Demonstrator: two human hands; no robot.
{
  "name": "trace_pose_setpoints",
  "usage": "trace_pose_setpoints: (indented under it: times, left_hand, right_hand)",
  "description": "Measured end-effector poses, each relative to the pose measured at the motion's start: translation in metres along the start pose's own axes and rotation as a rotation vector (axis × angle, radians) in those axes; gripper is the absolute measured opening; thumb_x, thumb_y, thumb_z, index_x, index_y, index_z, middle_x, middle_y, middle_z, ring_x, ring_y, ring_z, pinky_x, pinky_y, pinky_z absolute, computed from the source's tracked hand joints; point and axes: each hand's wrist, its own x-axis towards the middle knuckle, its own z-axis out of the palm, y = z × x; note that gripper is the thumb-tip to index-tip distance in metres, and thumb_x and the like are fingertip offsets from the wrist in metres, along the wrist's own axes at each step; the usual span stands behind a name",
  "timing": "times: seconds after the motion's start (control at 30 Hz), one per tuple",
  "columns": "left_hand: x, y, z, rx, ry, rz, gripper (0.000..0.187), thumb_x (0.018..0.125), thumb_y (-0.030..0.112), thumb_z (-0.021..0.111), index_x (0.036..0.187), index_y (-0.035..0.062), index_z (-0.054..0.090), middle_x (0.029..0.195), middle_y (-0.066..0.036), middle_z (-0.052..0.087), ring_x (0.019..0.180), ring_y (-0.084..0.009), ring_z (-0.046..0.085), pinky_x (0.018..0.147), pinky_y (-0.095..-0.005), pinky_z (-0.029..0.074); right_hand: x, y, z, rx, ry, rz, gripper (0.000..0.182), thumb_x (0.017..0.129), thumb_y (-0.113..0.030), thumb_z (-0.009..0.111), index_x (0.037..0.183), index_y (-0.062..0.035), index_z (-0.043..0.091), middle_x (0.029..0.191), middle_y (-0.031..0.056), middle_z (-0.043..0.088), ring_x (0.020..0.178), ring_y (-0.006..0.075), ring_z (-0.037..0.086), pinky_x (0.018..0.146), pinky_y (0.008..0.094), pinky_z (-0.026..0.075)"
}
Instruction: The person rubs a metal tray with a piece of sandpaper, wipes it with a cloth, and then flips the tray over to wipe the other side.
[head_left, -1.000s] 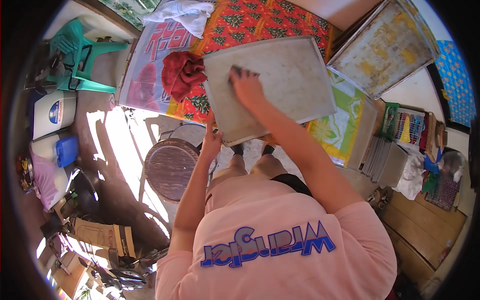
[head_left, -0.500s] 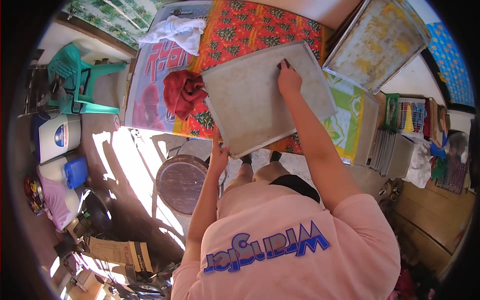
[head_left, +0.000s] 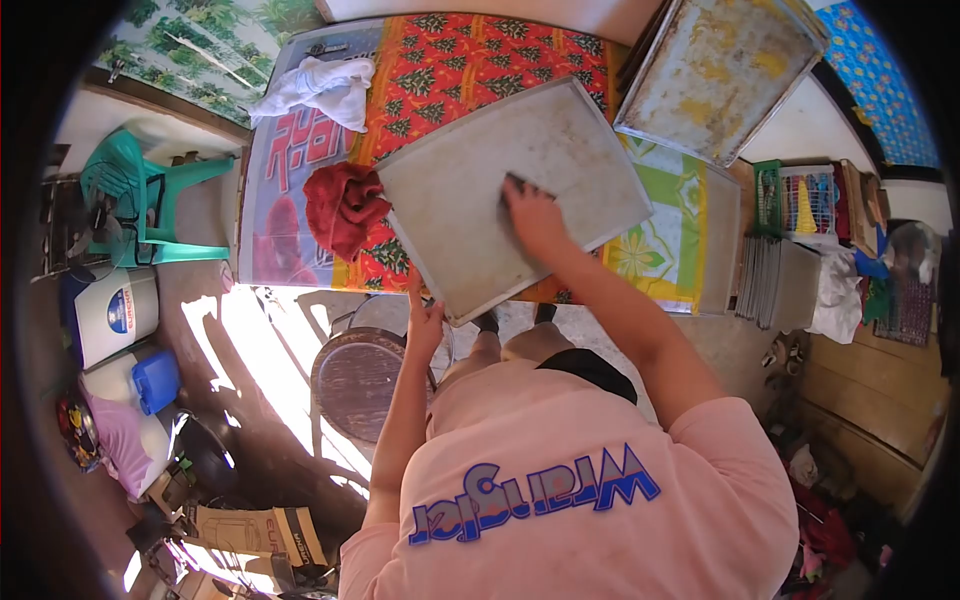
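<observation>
Head view
Surface: a table point(head_left: 470, 60) under a patterned cloth, red with trees at twelve o'clock, green and yellow toward three.
Tray: a large grey baking tray point(head_left: 480, 180) lies tilted across the table's near edge, its lower corner jutting past it.
Right hand point(head_left: 535, 220): pressed palm-down on the tray near its middle, fingers curled over a small dark pad point(head_left: 513, 185) — mostly hidden.
Left hand point(head_left: 425, 320): at the tray's six o'clock corner, fingers closed on the rim.
Red cloth point(head_left: 345, 205): bunched at the tray's nine o'clock edge, touching it.
White cloth point(head_left: 315, 85): crumpled at eleven o'clock.
Second tray point(head_left: 720, 70): stained yellow — propped at one o'clock.
Round stool point(head_left: 355, 375): below the left hand.
</observation>
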Motion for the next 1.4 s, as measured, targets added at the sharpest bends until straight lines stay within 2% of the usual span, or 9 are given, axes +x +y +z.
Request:
trace_pose_setpoints:
  times: [0.1, 0.2, 0.4, 0.57, 0.67, 0.9, 1.1, 1.23, 1.4]
  left_hand:
    - [-0.001, -0.001, -0.002, 0.003, -0.002, -0.002, 0.079, 0.086, -0.012, 0.046, 0.153, 0.0148, 0.012, 0.147, -0.009, 0.036, 0.073, -0.0106, 0.056, 0.062, -0.0257, 0.048]
    - [-0.001, 0.000, -0.001, -0.001, 0.010, 0.032, 0.079, 0.086, -0.012, 0.046, 0.152, 0.0146, 0.012, 0.146, -0.008, 0.037, 0.072, -0.0094, 0.055, 0.061, -0.0252, 0.048]
    - [-0.003, 0.007, 0.000, 0.008, 0.003, -0.013, 0.077, 0.087, -0.010, 0.047, 0.153, 0.0147, 0.013, 0.141, -0.006, 0.042, 0.070, -0.0090, 0.054, 0.061, -0.0248, 0.048]
    - [-0.005, 0.006, 0.002, 0.012, 0.023, -0.027, 0.077, 0.088, -0.009, 0.047, 0.153, 0.0161, 0.012, 0.137, -0.005, 0.046, 0.068, -0.0085, 0.051, 0.061, -0.0251, 0.047]
    - [-0.002, 0.003, 0.000, 0.007, 0.023, -0.026, 0.078, 0.089, -0.009, 0.046, 0.153, 0.0170, 0.011, 0.139, -0.005, 0.044, 0.069, -0.0082, 0.051, 0.062, -0.0248, 0.046]
    - [0.003, -0.006, -0.005, -0.012, -0.020, -0.039, 0.078, 0.088, -0.010, 0.046, 0.153, 0.0167, 0.012, 0.153, -0.008, 0.028, 0.076, -0.0091, 0.051, 0.066, -0.0253, 0.047]
    - [0.005, -0.013, -0.004, -0.020, -0.016, -0.037, 0.079, 0.088, -0.009, 0.046, 0.154, 0.0173, 0.011, 0.154, -0.008, 0.026, 0.087, -0.0102, 0.052, 0.070, -0.0252, 0.047]
    - [0.004, -0.001, -0.003, -0.014, -0.022, -0.067, 0.079, 0.089, -0.009, 0.046, 0.154, 0.0182, 0.011, 0.153, -0.007, 0.028, 0.088, -0.0111, 0.052, 0.070, -0.0253, 0.047]
    - [0.003, -0.005, -0.008, -0.037, -0.038, -0.027, 0.079, 0.088, -0.008, 0.046, 0.154, 0.0196, 0.010, 0.153, -0.007, 0.029, 0.085, -0.0107, 0.052, 0.070, -0.0257, 0.046]
  right_hand:
    - [0.003, 0.022, 0.016, 0.009, 0.106, -0.030, 0.041, 0.089, -0.012, 0.045, 0.130, -0.0134, 0.050, 0.097, 0.0208, 0.064, 0.087, 0.0354, 0.065, 0.068, 0.0475, 0.054]
    - [0.049, 0.103, -0.006, 0.279, -0.159, 0.398, 0.036, 0.090, -0.013, 0.046, 0.126, -0.0094, 0.051, 0.099, 0.0210, 0.063, 0.088, 0.0374, 0.065, 0.073, 0.0475, 0.054]
    - [-0.035, -0.010, -0.008, 0.120, -0.056, -0.105, 0.038, 0.088, -0.013, 0.050, 0.125, -0.0096, 0.050, 0.101, 0.0239, 0.061, 0.092, 0.0398, 0.064, 0.075, 0.0491, 0.054]
    - [0.021, 0.102, 0.005, 0.262, -0.085, 0.329, 0.039, 0.086, -0.008, 0.046, 0.125, -0.0134, 0.051, 0.101, 0.0165, 0.063, 0.085, 0.0366, 0.065, 0.067, 0.0505, 0.053]
    - [0.001, 0.089, -0.001, 0.126, -0.101, 0.191, 0.036, 0.086, -0.011, 0.050, 0.122, -0.0070, 0.051, 0.094, 0.0196, 0.062, 0.076, 0.0352, 0.064, 0.066, 0.0461, 0.054]
    - [-0.133, 0.003, -0.041, 0.213, -0.203, -0.653, 0.054, 0.083, -0.014, 0.054, 0.136, -0.0159, 0.045, 0.120, 0.0218, 0.057, 0.112, 0.0405, 0.055, 0.093, 0.0487, 0.048]
    - [-0.107, 0.065, -0.059, 0.275, -0.353, -0.807, 0.056, 0.083, -0.015, 0.055, 0.137, -0.0198, 0.046, 0.129, 0.0194, 0.054, 0.115, 0.0389, 0.054, 0.097, 0.0480, 0.045]
    - [-0.104, -0.017, -0.047, 0.321, -0.204, -0.909, 0.051, 0.083, -0.015, 0.055, 0.133, -0.0190, 0.049, 0.131, 0.0177, 0.053, 0.117, 0.0388, 0.052, 0.100, 0.0495, 0.041]
    - [-0.061, -0.014, -0.048, 0.372, -0.300, -0.641, 0.053, 0.082, -0.015, 0.058, 0.133, -0.0176, 0.048, 0.133, 0.0176, 0.051, 0.122, 0.0391, 0.048, 0.103, 0.0511, 0.037]
